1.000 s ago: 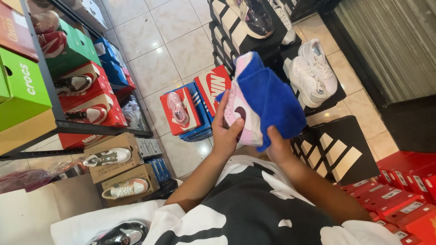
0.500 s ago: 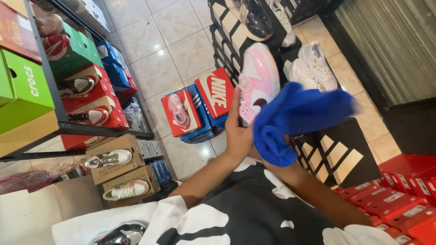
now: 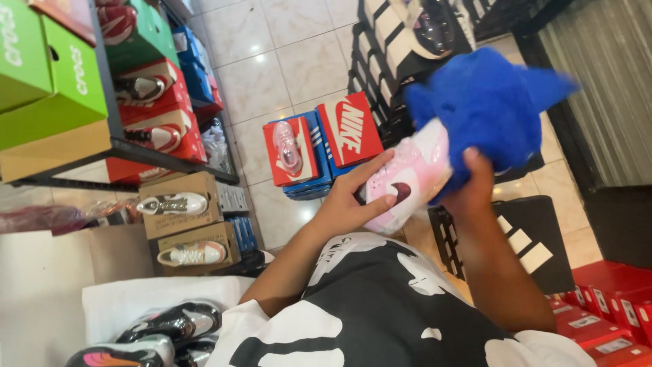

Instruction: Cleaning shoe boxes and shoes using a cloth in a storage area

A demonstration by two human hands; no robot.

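A pink sneaker (image 3: pixel 407 177) with a smooth upper and a dark curved side mark sits mid-frame, cradled by the left hand (image 3: pixel 356 200), fingers curled around it. The right hand (image 3: pixel 475 187) grips a fluffy blue cloth (image 3: pixel 485 105) pressed over the shoe — half a second ago the cloth hung lower, beside it. Behind, red and blue shoe boxes (image 3: pixel 319 146) stand on glossy floor tiles (image 3: pixel 285 47).

The cloth (image 3: pixel 496 102) above the right hand (image 3: pixel 475 187) looks soft, fuzzy and matt; the pink shoe (image 3: pixel 407 180) against the left hand (image 3: pixel 356 200) looks smooth, slightly glossy. Beyond them, glazed floor tiles (image 3: pixel 299 47) shine.
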